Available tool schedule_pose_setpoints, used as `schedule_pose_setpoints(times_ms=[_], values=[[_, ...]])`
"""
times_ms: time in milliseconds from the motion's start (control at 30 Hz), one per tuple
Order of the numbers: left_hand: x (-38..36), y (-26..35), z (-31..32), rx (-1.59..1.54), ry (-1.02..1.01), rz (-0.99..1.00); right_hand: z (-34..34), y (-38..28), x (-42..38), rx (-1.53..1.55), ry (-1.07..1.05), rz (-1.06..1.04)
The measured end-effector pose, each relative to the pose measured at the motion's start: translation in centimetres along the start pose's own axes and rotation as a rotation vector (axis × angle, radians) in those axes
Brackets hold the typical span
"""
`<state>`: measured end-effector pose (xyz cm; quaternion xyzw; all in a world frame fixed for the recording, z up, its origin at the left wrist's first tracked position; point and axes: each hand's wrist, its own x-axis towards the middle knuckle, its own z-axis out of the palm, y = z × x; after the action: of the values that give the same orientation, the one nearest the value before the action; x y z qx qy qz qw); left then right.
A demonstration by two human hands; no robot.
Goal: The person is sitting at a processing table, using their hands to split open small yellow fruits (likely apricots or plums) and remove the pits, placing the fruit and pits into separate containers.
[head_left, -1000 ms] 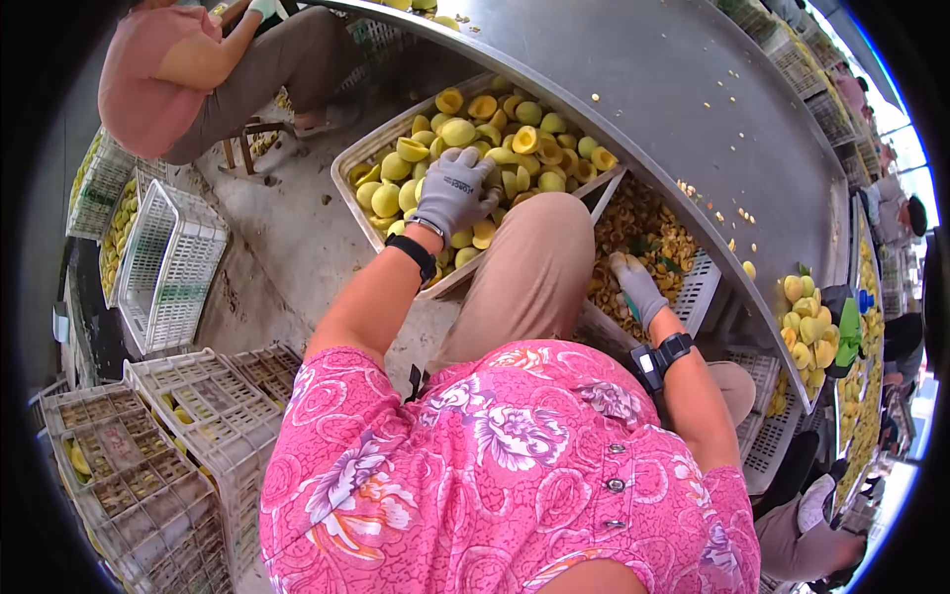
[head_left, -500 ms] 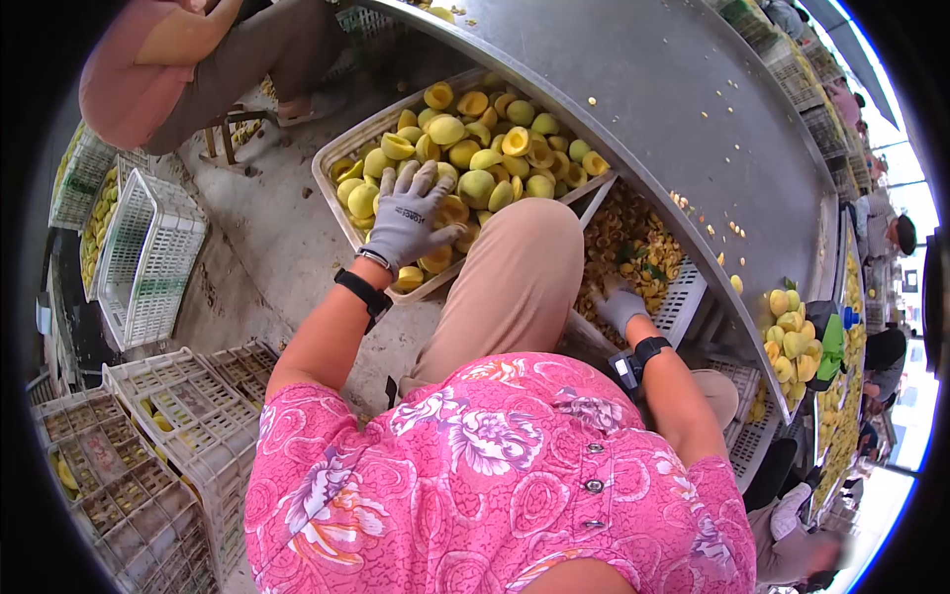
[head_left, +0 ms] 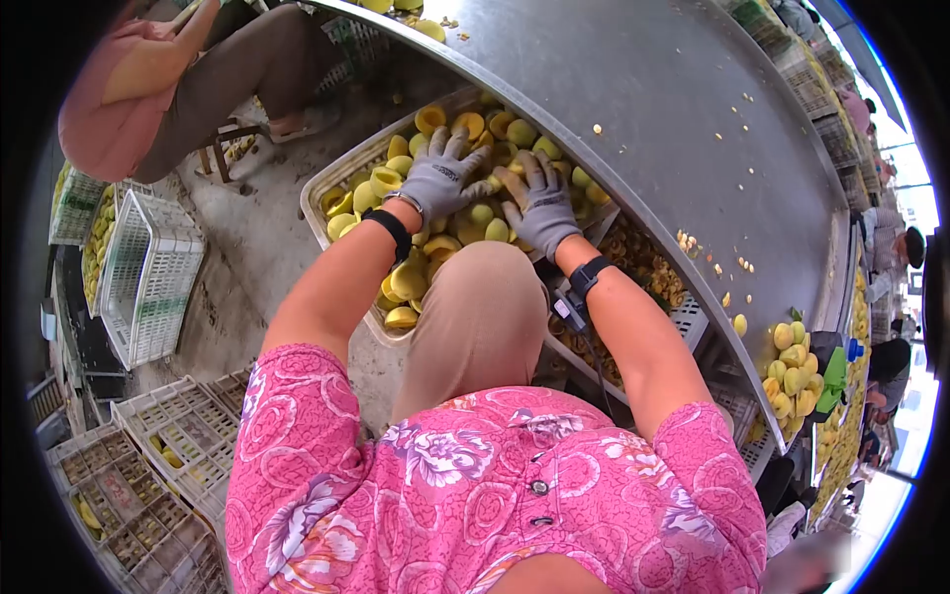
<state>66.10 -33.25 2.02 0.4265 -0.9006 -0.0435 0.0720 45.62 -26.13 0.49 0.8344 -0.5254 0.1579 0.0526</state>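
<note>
Halved yellow-green peaches [head_left: 403, 281] fill a white plastic crate [head_left: 315, 203] tucked partly beneath the metal table. My left hand [head_left: 440, 181], in a grey glove, lies spread over the fruit near the crate's middle. Beside it, my right hand [head_left: 539, 206], gloved too, rests on the peaches at the right with its fingers apart. The palms and the fruit directly under them are hidden. Below the table edge, to the right of my right hand, a second crate holds brownish-yellow scraps [head_left: 643, 259].
The steel table [head_left: 633, 89] curves past on the right, with small bits scattered on it. Whole peaches [head_left: 792, 371] pile at its near right end. Stacked crates [head_left: 183, 436] stand lower left, an upright white crate [head_left: 153, 277] above them. A seated person [head_left: 188, 89] is upper left.
My right hand has come up from the scraps crate onto the peaches. My left hand has shifted slightly up and right over the fruit, and the view has moved a little.
</note>
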Motion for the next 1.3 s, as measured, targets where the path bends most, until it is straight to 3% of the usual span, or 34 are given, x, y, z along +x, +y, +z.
schedule_pose_setpoints(times_ms=[67,100,133,267,300,333,400,433,467,567,600,667,700,767,867,900,1067,1133,1200,1267,1300], values=[[2.0,0.0,0.7,-0.121,-0.019,-0.002,1.9,3.1,0.4,-0.022,0.028,0.048],[2.9,0.5,1.0,-0.166,-0.007,-0.026,2.7,4.7,0.4,-0.002,-0.015,0.188],[4.2,1.0,1.3,-0.169,-0.013,-0.029,3.8,5.8,0.4,0.016,-0.059,0.331],[9.8,2.9,4.2,-0.084,0.091,0.090,7.1,8.8,0.9,0.127,-0.031,0.502],[11.4,2.8,4.7,-0.051,0.085,0.070,4.3,7.7,2.6,0.082,-0.317,0.722],[12.6,2.3,5.1,-0.013,0.078,0.045,5.7,8.7,2.8,0.085,-0.321,0.707],[13.8,1.1,5.1,-0.070,0.099,0.083,11.2,11.8,1.3,0.018,-0.167,0.653],[13.9,1.0,5.1,-0.073,0.060,0.094,14.2,13.1,0.3,0.024,0.080,0.567],[14.1,0.8,4.9,-0.074,0.031,0.102,13.3,12.8,0.8,0.026,0.082,0.558],[13.6,-0.6,3.0,-0.338,-0.136,0.000,5.3,9.4,4.1,0.114,-0.497,0.697],[13.0,-0.7,1.8,-0.473,-0.218,-0.052,4.9,8.8,3.8,0.112,-0.502,0.700],[10.8,-1.8,-0.7,-0.102,-0.112,-0.013,4.5,8.1,3.3,0.282,-0.104,0.588],[9.5,-3.4,-0.9,-0.006,-0.049,0.019,3.7,6.9,3.0,0.283,-0.112,0.596],[6.4,-5.5,-1.2,0.015,-0.198,-0.129,2.1,4.0,2.6,0.257,0.112,0.325],[2.6,-8.0,0.3,-0.071,-0.218,-0.196,4.9,2.0,1.9,0.082,0.015,0.135],[1.9,-8.4,0.7,-0.096,-0.160,-0.181,5.5,3.1,2.7,0.171,-0.063,0.206],[2.3,-8.6,0.7,-0.053,-0.192,-0.185,5.2,4.6,3.3,0.148,-0.149,0.153],[1.3,-8.7,0.2,-0.345,-0.135,-0.198,5.1,4.5,3.3,0.299,-0.195,0.235],[-1.5,-6.7,-2.0,-0.173,-0.120,-0.113,3.1,3.0,2.8,0.425,-0.110,0.236],[-5.7,-4.2,-3.9,-0.041,-0.221,-0.185,0.3,1.1,2.5,0.387,-0.076,-0.010],[-7.6,-4.2,-2.9,-0.044,-0.096,-0.185,-0.2,0.6,1.7,0.224,-0.138,-0.147]])
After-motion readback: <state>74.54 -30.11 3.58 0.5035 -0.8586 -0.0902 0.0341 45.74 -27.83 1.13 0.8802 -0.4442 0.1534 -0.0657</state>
